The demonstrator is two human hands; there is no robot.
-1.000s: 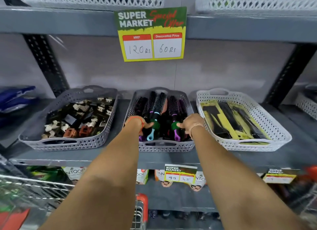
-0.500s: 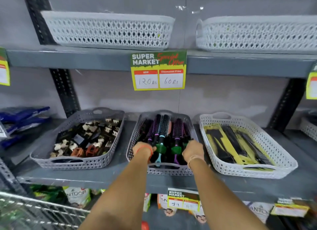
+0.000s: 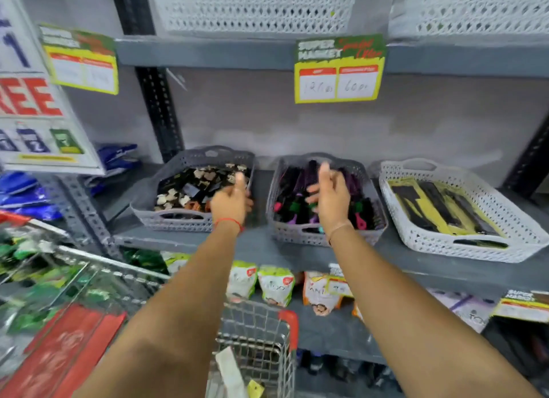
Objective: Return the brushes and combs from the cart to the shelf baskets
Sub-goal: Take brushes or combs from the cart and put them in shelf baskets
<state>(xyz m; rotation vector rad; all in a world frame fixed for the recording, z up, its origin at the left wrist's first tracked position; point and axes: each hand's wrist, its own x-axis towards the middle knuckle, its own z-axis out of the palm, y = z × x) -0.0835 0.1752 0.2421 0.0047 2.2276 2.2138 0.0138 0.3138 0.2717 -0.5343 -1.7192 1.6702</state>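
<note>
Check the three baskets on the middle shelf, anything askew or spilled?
Nothing spilled. The white basket of combs sits skewed, its near end angled right, unlike the brush basket and clip basket.

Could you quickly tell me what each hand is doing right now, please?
Left hand: loosely curled, apparently empty, in front of the clip basket.
Right hand: open, empty, over the brush basket.
</note>
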